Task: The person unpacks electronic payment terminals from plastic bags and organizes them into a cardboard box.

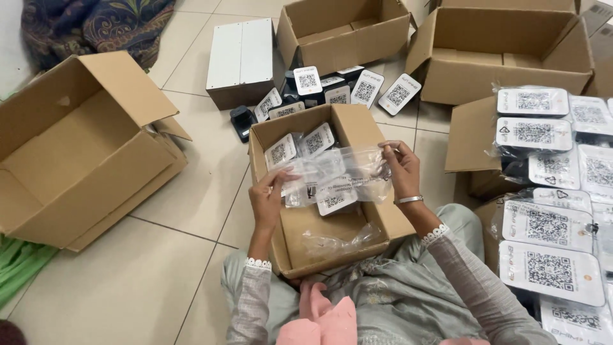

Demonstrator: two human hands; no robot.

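Far left we've got a big empty box (76, 147) lying open on the tile floor (115, 281), with a patterned cloth (96, 25) above it. Next over, a white case (241, 57) and a loose pile of black devices (325, 89) with white square code cards on them. In the middle, a small box (290, 246) sits on our lap with a couple of bagged devices in it. Our left hand (268, 198) and right hand (401, 167) are both closed on a clear bag (335, 179), pinching its ends and holding it stretched over that box; a code card shows inside. To the right, two open boxes (504, 51) and stacks of bagged devices (549, 191).
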